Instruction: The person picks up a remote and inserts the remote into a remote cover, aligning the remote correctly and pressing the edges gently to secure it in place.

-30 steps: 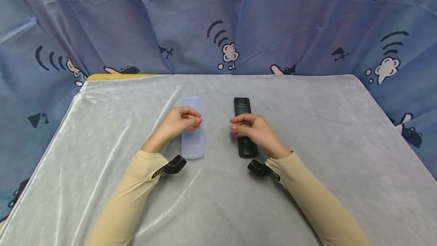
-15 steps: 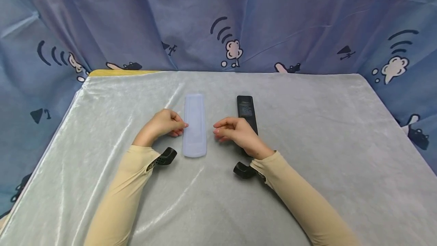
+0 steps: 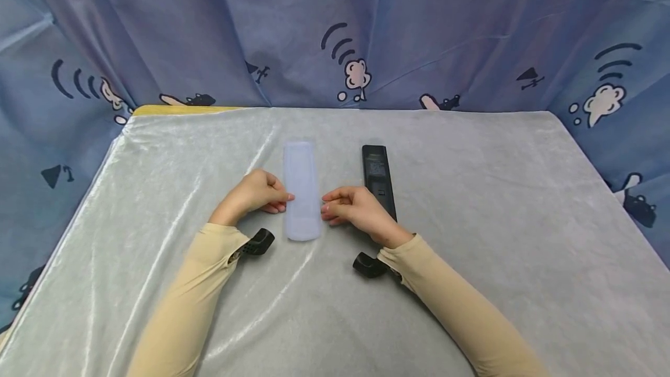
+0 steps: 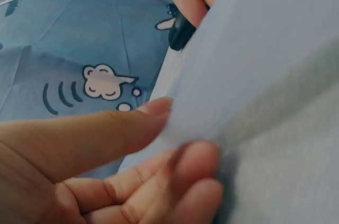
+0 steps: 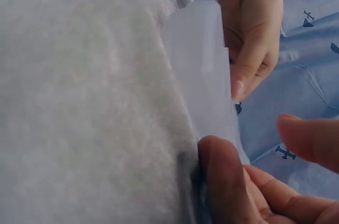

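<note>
A long, translucent whitish remote cover (image 3: 302, 170) stands in the middle of the head view, its far end pointing away. My left hand (image 3: 256, 192) pinches its left edge between thumb and fingers; in the left wrist view, the thumb lies on the upper face of the cover and the fingertips are under it. My right hand (image 3: 362, 209) is at the opposite edge, fingertips right at the rim. Its thumb (image 5: 312, 139) is held apart from the fingers in the right wrist view. A black remote control (image 3: 378, 176) lies back side up beyond the right hand, its near end hidden.
Pale grey plush cloth (image 3: 497, 220) covers the table, with a yellow strip (image 3: 183, 110) showing at the back left edge. Blue patterned curtain (image 3: 445, 28) hangs behind and at both sides. A black wrist camera (image 3: 369, 265) sits at each sleeve cuff.
Both hands have shifted left, the right one from over the remote control to the cover's right edge. My left hand has drawn back from over the cover and now pinches its left edge.
</note>
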Demonstrator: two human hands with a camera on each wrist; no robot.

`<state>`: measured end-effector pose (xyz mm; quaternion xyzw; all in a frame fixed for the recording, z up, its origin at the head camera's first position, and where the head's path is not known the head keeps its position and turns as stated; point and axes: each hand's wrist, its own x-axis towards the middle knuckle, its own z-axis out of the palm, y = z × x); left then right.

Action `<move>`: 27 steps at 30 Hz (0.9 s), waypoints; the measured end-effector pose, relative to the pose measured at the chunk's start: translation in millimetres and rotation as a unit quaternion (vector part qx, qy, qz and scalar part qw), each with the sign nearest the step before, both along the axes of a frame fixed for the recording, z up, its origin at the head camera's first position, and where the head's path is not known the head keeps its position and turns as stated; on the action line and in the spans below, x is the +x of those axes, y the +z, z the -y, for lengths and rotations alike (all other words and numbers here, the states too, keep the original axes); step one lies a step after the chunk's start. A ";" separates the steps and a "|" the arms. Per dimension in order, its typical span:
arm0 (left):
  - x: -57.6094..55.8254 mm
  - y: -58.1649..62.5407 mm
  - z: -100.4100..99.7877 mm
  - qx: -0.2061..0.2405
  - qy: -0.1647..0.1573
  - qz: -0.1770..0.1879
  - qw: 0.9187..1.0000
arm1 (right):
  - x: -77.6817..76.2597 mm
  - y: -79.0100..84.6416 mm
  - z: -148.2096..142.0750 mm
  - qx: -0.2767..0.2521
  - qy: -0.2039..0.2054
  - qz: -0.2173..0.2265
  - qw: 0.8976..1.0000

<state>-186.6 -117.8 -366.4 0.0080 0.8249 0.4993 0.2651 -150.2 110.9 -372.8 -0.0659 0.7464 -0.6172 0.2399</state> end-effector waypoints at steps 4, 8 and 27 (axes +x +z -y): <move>4.0 -0.4 -6.4 0.038 0.011 0.009 0.999 | 2.9 -2.6 0.1 0.007 -0.007 0.011 1.000; 5.8 -3.2 -9.0 0.044 0.008 0.009 0.999 | 5.2 -4.2 1.3 0.009 -0.013 0.014 1.000; 7.8 -0.4 -24.6 0.120 -0.012 0.017 0.993 | -1.7 3.5 -2.7 -0.026 -0.076 -0.001 0.997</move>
